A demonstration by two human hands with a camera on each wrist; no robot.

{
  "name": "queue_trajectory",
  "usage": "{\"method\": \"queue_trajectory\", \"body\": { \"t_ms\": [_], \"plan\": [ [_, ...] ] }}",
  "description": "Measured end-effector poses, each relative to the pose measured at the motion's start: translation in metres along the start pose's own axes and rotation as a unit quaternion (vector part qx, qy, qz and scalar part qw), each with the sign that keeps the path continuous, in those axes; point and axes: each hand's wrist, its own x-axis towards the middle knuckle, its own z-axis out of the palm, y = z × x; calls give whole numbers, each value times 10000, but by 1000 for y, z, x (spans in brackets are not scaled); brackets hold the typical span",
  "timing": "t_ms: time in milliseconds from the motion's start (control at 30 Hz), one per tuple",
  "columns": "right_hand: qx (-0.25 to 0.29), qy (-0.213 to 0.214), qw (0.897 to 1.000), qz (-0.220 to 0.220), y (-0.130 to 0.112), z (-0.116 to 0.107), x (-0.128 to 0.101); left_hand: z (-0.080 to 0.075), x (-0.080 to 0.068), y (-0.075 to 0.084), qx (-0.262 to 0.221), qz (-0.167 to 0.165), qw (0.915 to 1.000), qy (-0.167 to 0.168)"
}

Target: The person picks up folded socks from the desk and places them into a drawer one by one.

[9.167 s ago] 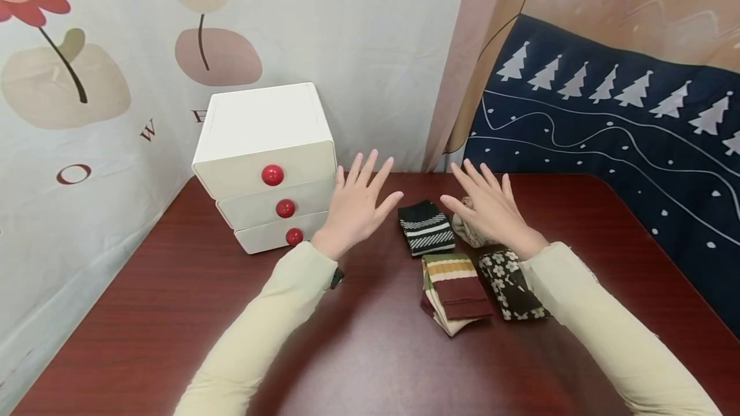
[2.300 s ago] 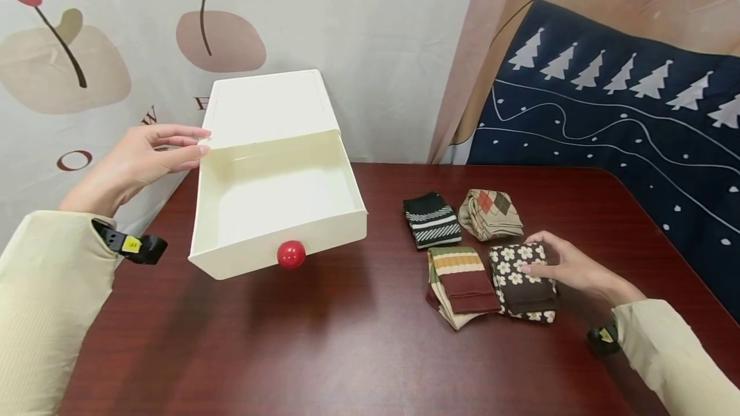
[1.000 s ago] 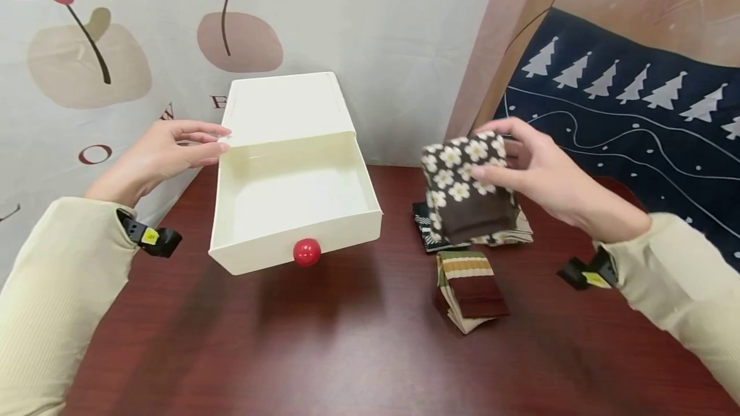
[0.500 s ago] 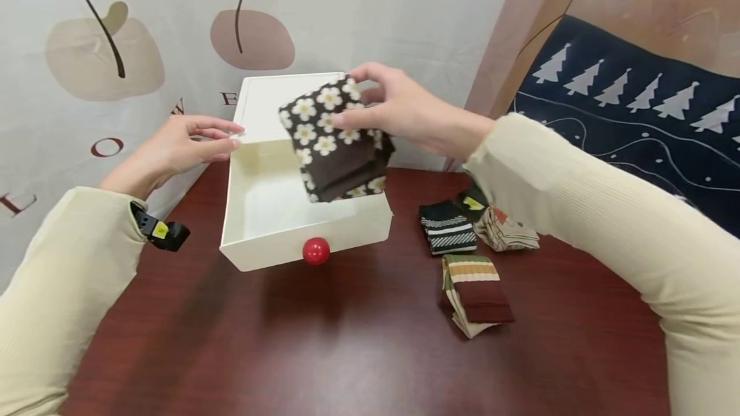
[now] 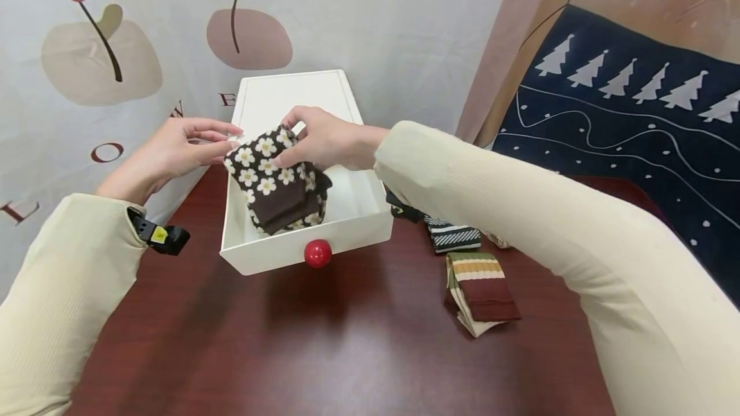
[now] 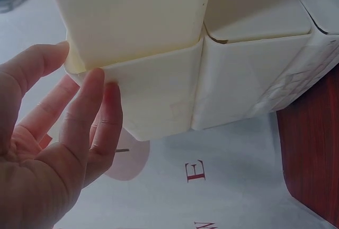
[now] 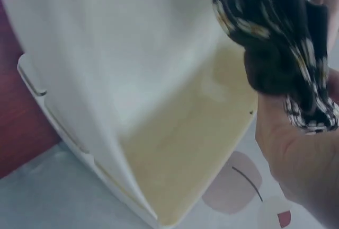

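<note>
My right hand (image 5: 332, 140) grips a folded pair of dark brown socks with white flowers (image 5: 267, 194). It holds them tilted over the left part of the pulled-out top drawer (image 5: 361, 228). In the right wrist view, the bunched socks (image 7: 278, 54) hang above the drawer's bare inside (image 7: 175, 128). With fairly straight fingers, my left hand (image 5: 167, 156) touches the left side of the white drawer unit (image 5: 306, 85), near the drawer's opening. The left wrist view shows these fingers (image 6: 108, 112) against the unit's side wall (image 6: 153, 91).
Maroon, yellow and green striped socks (image 5: 482, 287) lie folded on the dark red table (image 5: 370, 352). Behind them are black-and-white socks (image 5: 453, 236) and beige socks (image 5: 498, 241), partly covered by my right sleeve. A red knob (image 5: 318, 253) sticks out from the drawer front.
The top drawer was pulled out. My right hand picked up the flowered socks from the table, carried them left and lowered them over the drawer. Recently my left hand stays at the unit's side.
</note>
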Motion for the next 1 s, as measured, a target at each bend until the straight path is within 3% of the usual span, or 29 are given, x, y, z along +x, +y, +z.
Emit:
{"method": "queue_trajectory", "body": {
  "t_ms": [233,500,733,1000],
  "plan": [
    [276,-611,9959,607,3,19,7,2,0,3,98,6,10000,12],
    [139,-588,9954,747,3,20,5,1,2,4,95,-61,9999,-59],
    [-256,-346,9985,344,4,18,0,2,1,1,-66,20,10000,-2],
    [-479,179,9964,-673,10,7,-27,1,0,-2,-331,127,9993,72]
  ]
}}
